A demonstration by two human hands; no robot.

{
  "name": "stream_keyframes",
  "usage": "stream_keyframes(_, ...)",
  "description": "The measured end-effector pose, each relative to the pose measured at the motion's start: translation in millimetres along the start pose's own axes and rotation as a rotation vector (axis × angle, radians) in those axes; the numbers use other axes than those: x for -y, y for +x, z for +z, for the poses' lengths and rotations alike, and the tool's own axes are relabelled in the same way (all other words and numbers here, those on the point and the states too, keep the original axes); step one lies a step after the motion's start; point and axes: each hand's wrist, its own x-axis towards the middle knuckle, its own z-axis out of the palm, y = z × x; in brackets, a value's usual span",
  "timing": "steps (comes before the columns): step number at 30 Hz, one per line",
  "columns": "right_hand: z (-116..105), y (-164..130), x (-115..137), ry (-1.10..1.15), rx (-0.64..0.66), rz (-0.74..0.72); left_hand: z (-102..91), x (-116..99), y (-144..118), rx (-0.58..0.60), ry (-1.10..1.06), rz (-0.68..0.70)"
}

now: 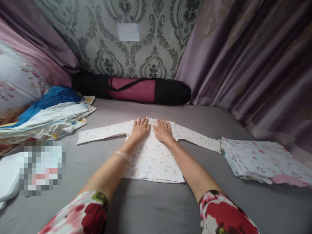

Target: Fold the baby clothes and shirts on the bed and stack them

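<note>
A small white long-sleeved shirt (153, 159) with a pastel print lies spread flat on a grey bed sheet (151, 208), its sleeves stretched out to both sides. My left hand (140, 129) rests flat on the upper part of the shirt, left of its middle, fingers extended. Beside it, a little apart, my right hand (162, 130) also presses flat on the upper chest, fingers pointing away from me. Neither hand grips the cloth. The shirt's neckline is partly covered by my fingers.
Folded printed cloths (265, 159) lie at the right, touching the right cuff. Loose clothes (58, 113) are heaped at the left, near a floral pillow (18, 81) and a blurred-out item (46, 162). A black and maroon long bag (131, 90) lies along the wall, with curtains (243, 55) on either side.
</note>
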Motion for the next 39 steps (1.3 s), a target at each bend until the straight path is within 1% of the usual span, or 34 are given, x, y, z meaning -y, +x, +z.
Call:
stream_keyframes(3,-3,0,1,-0.001,0.009,0.007,-3.9,-2,-1,0.022,-0.001,-0.010)
stream_keyframes(6,-11,-2,2,0.015,0.072,-0.003,-12.0,-5,-1,0.057,0.005,-0.015)
stream_keyframes(7,-13,-2,3,0.022,0.086,-0.015,-13.9,-6,-2,0.044,0.012,0.005)
stream_keyframes(10,-17,-6,6,0.024,0.097,-0.061,-13.0,-7,-4,-0.023,0.039,0.132)
stream_keyframes(12,-15,-9,8,0.016,0.093,-0.075,-8.2,-6,-4,-0.005,0.030,0.175)
stream_keyframes(15,-14,-10,9,0.016,0.088,-0.064,-3.5,-5,-3,0.058,-0.003,0.134)
stream_keyframes(17,-16,-9,9,0.026,0.108,-0.055,-6.2,-5,-1,0.079,-0.013,0.115)
stream_keyframes(20,-25,-8,5,0.073,0.164,-0.072,-15.6,-9,3,0.073,-0.001,0.126)
stream_keyframes(22,-27,-9,0,0.104,0.142,-0.069,-19.2,-13,5,0.048,0.013,0.148)
stream_keyframes(24,-24,-11,-7,0.093,0.066,-0.034,-17.3,-17,5,0.040,0.015,0.166)
stream_keyframes(26,-16,-12,-12,0.048,0.021,0.013,-11.0,-20,3,0.062,0.004,0.171)
stream_keyframes(29,-5,-13,-14,0.006,0.050,0.056,0.1,-20,2,0.101,-0.004,0.150)
stream_keyframes(31,-6,-13,-13,0.021,0.081,0.061,6.0,-18,4,0.103,-0.002,0.149)
stream_keyframes(33,-17,-13,-13,0.079,0.109,0.048,11.3,-14,6,0.103,-0.002,0.159)
stream_keyframes(36,-47,-18,-26,0.175,0.101,0.037,18.9,-9,10,0.086,-0.003,0.172)
stream_keyframes(38,-71,-27,-46,0.157,0.058,0.127,21.7,-7,12,0.071,0.000,0.176)
stream_keyframes(39,-83,-34,-59,0.121,0.045,0.213,21.6,-7,11,0.070,0.004,0.177)
